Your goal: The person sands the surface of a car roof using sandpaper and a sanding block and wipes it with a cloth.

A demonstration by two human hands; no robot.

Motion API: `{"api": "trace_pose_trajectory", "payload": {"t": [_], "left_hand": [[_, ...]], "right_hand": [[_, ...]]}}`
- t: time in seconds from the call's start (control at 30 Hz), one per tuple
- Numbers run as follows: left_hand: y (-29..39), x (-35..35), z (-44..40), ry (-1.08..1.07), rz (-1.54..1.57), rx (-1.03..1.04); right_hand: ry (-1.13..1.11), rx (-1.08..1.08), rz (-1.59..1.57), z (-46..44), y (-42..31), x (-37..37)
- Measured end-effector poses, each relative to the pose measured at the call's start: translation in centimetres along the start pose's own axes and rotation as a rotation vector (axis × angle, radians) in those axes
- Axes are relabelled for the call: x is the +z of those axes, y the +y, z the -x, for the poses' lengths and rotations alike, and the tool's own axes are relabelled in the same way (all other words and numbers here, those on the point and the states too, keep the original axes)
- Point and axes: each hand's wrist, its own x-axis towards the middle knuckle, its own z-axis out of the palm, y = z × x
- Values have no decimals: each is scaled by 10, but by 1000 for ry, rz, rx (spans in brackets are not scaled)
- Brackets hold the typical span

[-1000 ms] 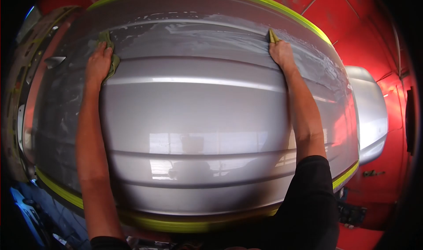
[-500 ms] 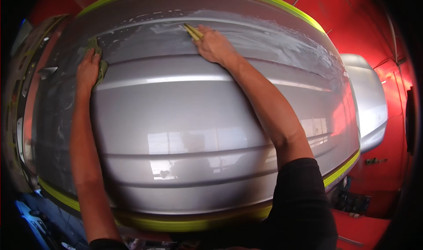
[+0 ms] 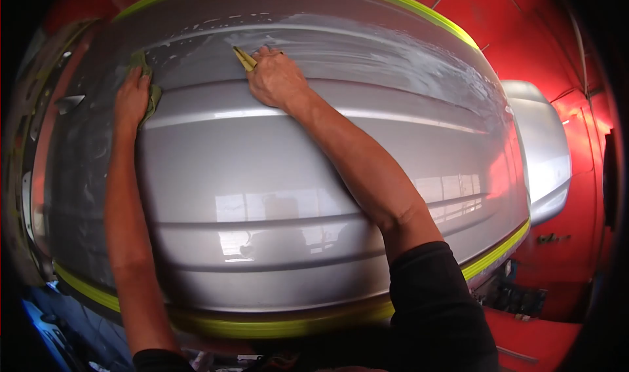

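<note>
A silver-grey car roof (image 3: 262, 156) with long raised ribs spreads below me. On its far left part my left hand (image 3: 133, 97) is closed on a crumpled green cloth (image 3: 152, 102), pressing it to the surface. Further right, my right hand (image 3: 278, 77) grips a folded yellow sheet of sandpaper (image 3: 245, 59) against the far side of the roof. Whitish wet streaks (image 3: 380, 51) cover the panel around and to the right of it. The fingertips of my right hand are partly hidden behind the hand.
Bright yellow-green masking tape (image 3: 406, 2) runs along the far edge, with more tape (image 3: 288, 326) along the near edge. A small dark fin (image 3: 69, 103) stands at the left. A silver panel (image 3: 537, 149) sits at the right, before red surroundings (image 3: 524, 18).
My right hand has slid left along the far side of the roof with the sandpaper. The left hand and green cloth have stayed nearly in place. The view has shifted slightly.
</note>
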Motion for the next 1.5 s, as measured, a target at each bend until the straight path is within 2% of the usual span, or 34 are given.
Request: {"api": "trace_pose_trajectory", "payload": {"t": [0.1, 0.13, 0.17, 0.2, 0.23, 0.27, 0.33, 0.4, 0.47, 0.5, 0.53, 0.57, 0.6, 0.63, 0.67, 0.73, 0.77, 0.8, 0.83, 0.87, 0.9, 0.93, 1.0, 1.07, 1.17, 1.23, 1.27, 1.3, 1.4, 1.47, 1.5], "left_hand": [[2, 0, 0, -13, 21, -29], [3, -3, 5, -24, 31, -54], [3, -3, 8, -27, 14, -40], [3, -3, 5, -20, 1, -28], [2, -2, 4, -12, -12, -19], [1, 0, 2, -17, -52, 0], [-3, 2, -1, -13, -132, 38], [-7, 5, 0, 3, -98, 33], [-3, 7, -4, 15, -33, 14], [0, 5, -1, 9, 10, -6], [1, 3, 2, 0, 50, -25], [-1, 3, 1, 11, 51, -17], [-7, 5, 0, 22, 50, -9], [-8, 6, -1, 22, 46, 1], [-6, 6, -1, 14, 52, 3], [-6, 5, 1, 15, 68, -20], [-4, 3, 3, -3, 56, -27], [2, -2, 4, -19, 44, -36], [5, -5, 5, -28, 29, -49], [5, -6, 5, -25, -5, -34], [5, -6, 5, -23, -38, -19], [5, -4, 3, -17, -67, -3], [3, 2, 0, 8, -106, 25], [2, 2, -3, 18, -136, 49], [4, 1, 3, 5, -116, 39], [8, -2, 2, 4, -49, 8], [7, -2, 1, 11, -53, 17], [2, 0, 2, 11, -58, 26], [-8, -2, 3, 17, -2, 20], [-1, 0, 0, 11, 21, 5], [4, -5, 3, -8, 4, -10]], "right_hand": [[-359, 198, -163, 22, 37, -49], [-168, 256, -42, 47, 67, -52], [-202, 290, 5, 60, 117, -57], [-217, 513, 54, 77, 141, -88], [-201, 580, 151, 96, 181, -104], [-232, 581, 273, 109, 201, -126], [-150, 625, 322, 128, 256, -117], [-96, 662, 233, 104, 218, -98], [-89, 465, 52, 62, 123, -67], [-9, 295, -57, 48, 81, -44], [-173, 77, -115, 32, 35, -48], [-222, 146, -157, 18, -6, -39], [-152, 85, -125, 11, -23, -12], [-88, 31, -96, 12, -28, 7], [-155, 81, -111, 19, -21, -7], [-294, 149, -140, 35, 12, -58], [-112, 245, -121, 56, 61, -41], [23, 231, 11, 79, 103, -56], [17, 376, 157, 98, 156, -74], [-160, 667, 242, 111, 201, -109], [-182, 775, 361, 138, 259, -132], [-201, 725, 455, 169, 305, -154], [-124, 522, 625, 181, 298, -163], [-140, 486, 423, 157, 279, -131], [-109, 318, -59, 75, 135, -74], [-143, 22, -143, 27, 56, -30], [-218, -23, -221, 5, 24, -8], [-149, -101, -174, -8, -8, 6], [-224, 10, -257, -6, -21, -1], [-233, 95, -253, 31, 29, -32], [-301, 226, -180, 51, 52, -75]]}}
